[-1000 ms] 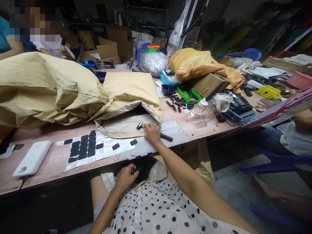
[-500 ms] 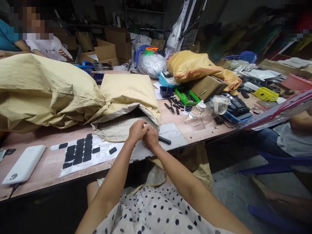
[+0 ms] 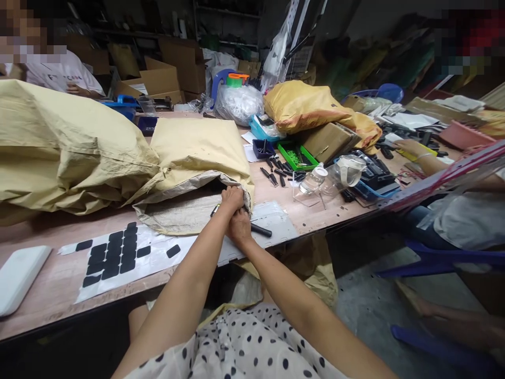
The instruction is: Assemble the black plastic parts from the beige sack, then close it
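Observation:
My left hand [image 3: 232, 198] is closed at the right side of the sack's open mouth, fingers curled in; what it grips is hidden. Just below it, my right hand [image 3: 239, 227] is also closed, its grip hidden by my left hand and wrist. A black rod [image 3: 262, 230] sticks out to the right from behind my right hand, over a pale sheet [image 3: 278, 218]. To the left of my left wrist a small yellow and dark piece [image 3: 215, 210] shows; I cannot tell whether it joins the rod. The cream sack [image 3: 197, 139] lies flat, its grey lining [image 3: 177, 210] facing me.
A bulky sack [image 3: 67, 152] stands at left. Black rounded patches [image 3: 115, 247] lie on white backing, with a white power bank [image 3: 21, 276] beside them. A green tray [image 3: 296, 156], loose black parts [image 3: 281, 179] and a clear bottle [image 3: 313, 180] are at right. Other people sit nearby.
My left hand has moved right and up, now above my right hand rather than beside it. The yellow and dark piece has come into view. The camera has turned slightly right.

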Motion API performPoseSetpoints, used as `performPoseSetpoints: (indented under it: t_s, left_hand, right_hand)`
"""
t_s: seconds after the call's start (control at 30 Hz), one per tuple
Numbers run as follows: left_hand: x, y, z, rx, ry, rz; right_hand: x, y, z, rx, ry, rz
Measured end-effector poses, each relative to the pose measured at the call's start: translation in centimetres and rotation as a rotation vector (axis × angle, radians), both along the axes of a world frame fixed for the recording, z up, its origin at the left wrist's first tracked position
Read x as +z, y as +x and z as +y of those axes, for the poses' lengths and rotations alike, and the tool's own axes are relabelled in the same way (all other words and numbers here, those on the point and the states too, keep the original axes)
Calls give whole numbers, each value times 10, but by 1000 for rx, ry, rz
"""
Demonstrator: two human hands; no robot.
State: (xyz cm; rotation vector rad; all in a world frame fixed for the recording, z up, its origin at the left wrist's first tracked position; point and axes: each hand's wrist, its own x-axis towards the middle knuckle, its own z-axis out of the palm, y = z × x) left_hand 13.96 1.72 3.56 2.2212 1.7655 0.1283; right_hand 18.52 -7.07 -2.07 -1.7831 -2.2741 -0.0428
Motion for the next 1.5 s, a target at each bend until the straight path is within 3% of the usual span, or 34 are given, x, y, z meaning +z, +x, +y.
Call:
performPoseSetpoints:
  t_s: [0.17, 0.33, 0.47, 0.57, 0.67, 0.77, 1.0, 1.3, 1.5]
  left_hand:
    - [16, -10, -11, 26, 1, 38]
    - [26, -73, -49, 240, 149, 5]
    - [2, -127, -100, 355, 223, -137]
    - [-28, -145, -132, 394, 238, -214]
    - [-51, -145, -146, 428, 268, -291]
    - [-61, -140, -146, 425, 337, -335]
    - [-64, -137, -140, 445, 322, -379]
    - [-75, -137, -137, 444, 360, -404]
    - [-80, -139, -135, 435, 371, -405]
  right_hand:
    - [2, 1, -1, 2, -2, -24]
    - [7, 4, -3, 33, 20, -14]
    - [7, 5, -3, 44, 19, 2]
    - [6, 5, -3, 41, 18, 7]
    - [4, 5, -2, 35, 25, 6]
    - [1, 6, -1, 33, 35, 14]
    - [5, 14, 1, 73, -6, 99]
    - [16, -8, -33, 263, 16, 422]
    - [17, -13, -43, 315, -2, 317]
